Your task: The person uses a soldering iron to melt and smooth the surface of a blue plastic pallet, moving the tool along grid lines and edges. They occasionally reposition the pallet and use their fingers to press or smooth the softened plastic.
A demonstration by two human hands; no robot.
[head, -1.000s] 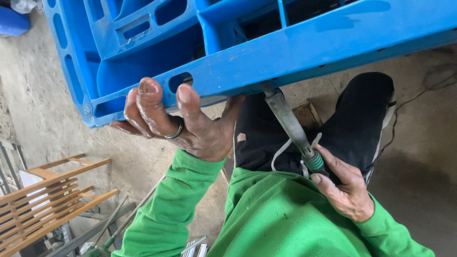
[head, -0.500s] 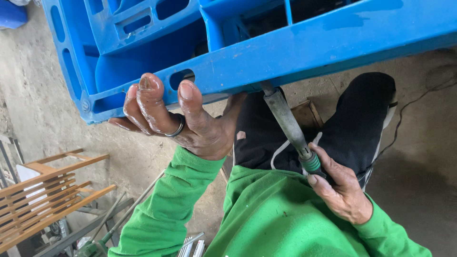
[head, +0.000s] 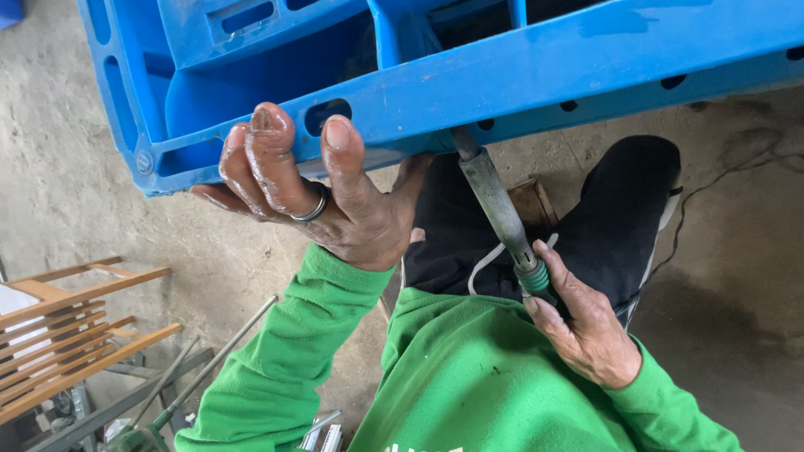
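Blue crate (head: 536,75) in left grip (head: 327,197); right grip (head: 586,326) seemingly clasps iron (head: 494,201).

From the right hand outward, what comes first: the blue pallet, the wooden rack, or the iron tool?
Measured from the right hand:
1. Iron tool, in its grip, angled up.
2. Blue pallet, above, where the tool's tip meets it.
3. Wooden rack, far across at the lower left.

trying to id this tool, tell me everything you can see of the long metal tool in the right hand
The tool is a soldering-iron-like rod: a dull grey, scorched-looking metal barrel with a green collar where it meets a dark handle. The right hand grips the handle low near the lap. It slants up and to the left, its tip pressed against the lower edge of the blue plastic crate, so the tip itself is hidden. A thin dark cord on the floor to the right may belong to it; unclear.
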